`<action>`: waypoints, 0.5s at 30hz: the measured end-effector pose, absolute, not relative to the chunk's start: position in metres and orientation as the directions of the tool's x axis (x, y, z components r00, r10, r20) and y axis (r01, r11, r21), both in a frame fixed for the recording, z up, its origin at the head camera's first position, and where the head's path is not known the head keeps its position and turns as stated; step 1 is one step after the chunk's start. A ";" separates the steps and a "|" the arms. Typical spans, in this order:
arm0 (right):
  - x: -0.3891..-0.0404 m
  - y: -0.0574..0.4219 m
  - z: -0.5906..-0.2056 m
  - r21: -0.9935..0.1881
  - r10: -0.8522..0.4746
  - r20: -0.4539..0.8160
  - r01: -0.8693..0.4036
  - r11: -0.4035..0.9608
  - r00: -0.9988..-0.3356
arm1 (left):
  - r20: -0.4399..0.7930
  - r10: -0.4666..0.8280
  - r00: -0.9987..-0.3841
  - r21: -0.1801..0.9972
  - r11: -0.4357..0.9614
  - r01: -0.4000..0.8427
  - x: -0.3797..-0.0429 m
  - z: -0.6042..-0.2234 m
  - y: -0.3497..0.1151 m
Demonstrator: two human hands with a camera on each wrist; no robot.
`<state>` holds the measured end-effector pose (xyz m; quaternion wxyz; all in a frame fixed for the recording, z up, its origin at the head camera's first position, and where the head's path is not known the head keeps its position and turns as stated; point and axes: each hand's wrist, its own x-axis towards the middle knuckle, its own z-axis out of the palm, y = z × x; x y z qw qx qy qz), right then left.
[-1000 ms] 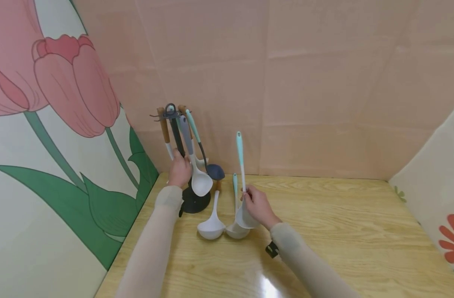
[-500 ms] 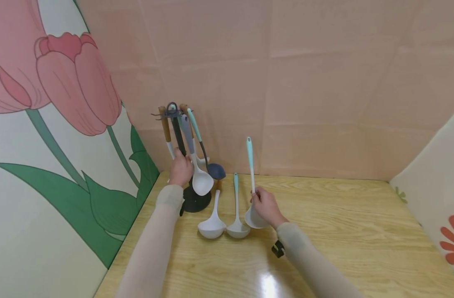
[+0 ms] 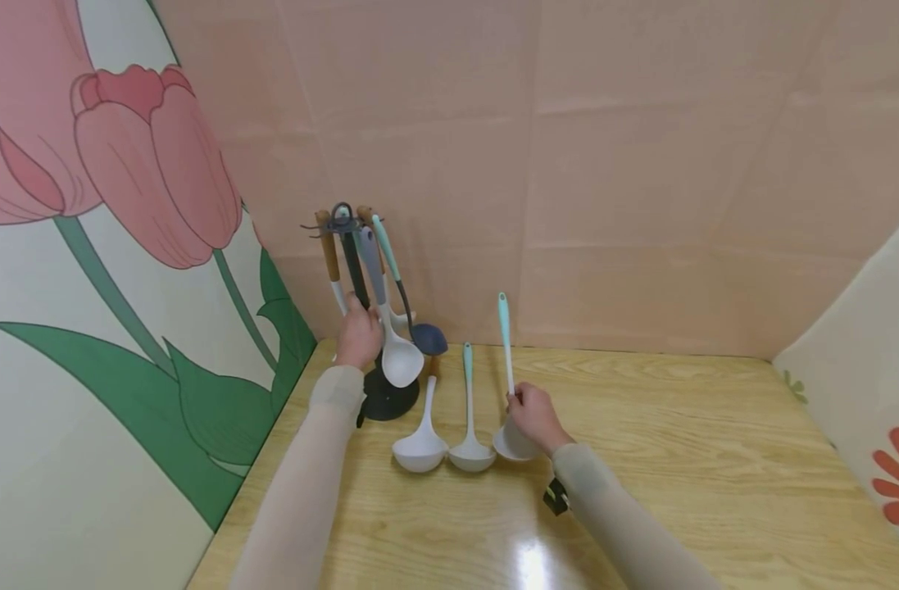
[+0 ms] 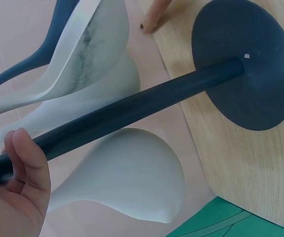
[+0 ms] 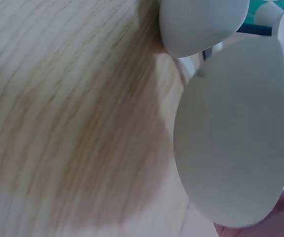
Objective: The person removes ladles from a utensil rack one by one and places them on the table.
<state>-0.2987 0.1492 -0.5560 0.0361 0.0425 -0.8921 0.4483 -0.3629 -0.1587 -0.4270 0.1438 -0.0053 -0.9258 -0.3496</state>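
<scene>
My left hand (image 3: 359, 334) grips the black pole of the utensil stand (image 4: 132, 111); its round base (image 3: 390, 399) rests on the table. Around the pole hang a white spoon (image 3: 401, 363) with a grey handle, a dark blue ladle (image 3: 429, 338) and wooden-handled utensils, partly hidden. On the right, my right hand (image 3: 536, 416) holds a white ladle (image 3: 504, 319) with a turquoise handle by its lower shaft. The handle points up, and the bowl (image 5: 233, 133) is close over the wood. A white ladle (image 3: 419, 451) and another turquoise-handled ladle (image 3: 472, 455) lie side by side on the table.
The wooden table (image 3: 678, 475) stretches to the right and front. A pink covered wall (image 3: 641, 205) stands behind it, a tulip-painted panel (image 3: 124, 328) on the left and a flowered panel (image 3: 877, 344) on the right.
My right hand has carried its ladle to the right, away from the other turquoise-handled ladle, and then lowered it. My left hand keeps its hold on the stand.
</scene>
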 end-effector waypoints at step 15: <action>-0.296 0.156 -0.574 -0.759 -0.043 -0.063 0.020 0.650 -0.997 | 0.275 -0.076 -0.958 0.635 0.763 0.122 -0.364 -0.428 -0.160</action>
